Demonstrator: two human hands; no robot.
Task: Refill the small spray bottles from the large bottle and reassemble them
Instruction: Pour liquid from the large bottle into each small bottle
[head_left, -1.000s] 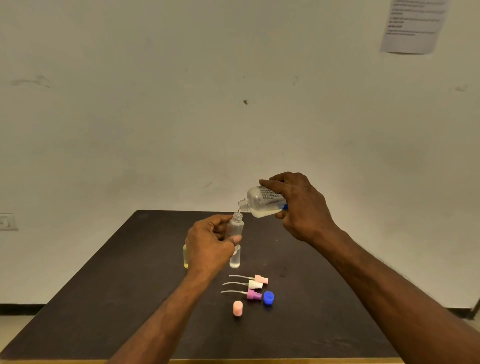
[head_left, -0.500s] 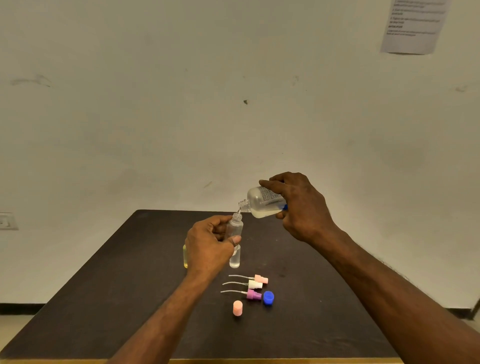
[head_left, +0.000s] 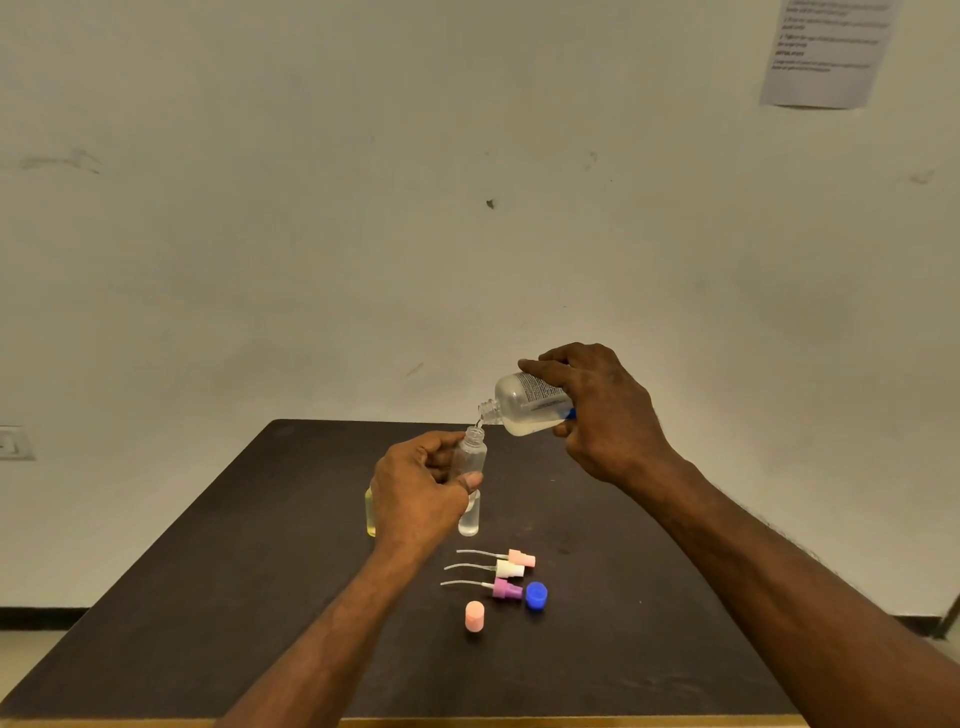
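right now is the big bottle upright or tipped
Tipped: the right hand holds the large bottle nearly sideways, uncapped neck down over the small spray bottle.

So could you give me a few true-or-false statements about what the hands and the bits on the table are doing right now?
1. The right hand tips the large bottle toward a small bottle. True.
2. The left hand holds nothing. False: it grips the small bottle.
3. Three spray heads lie on the table. True.
4. The blue cap is screwed on the large bottle. False: it lies on the table.
5. The pink cap stands on the table. True.
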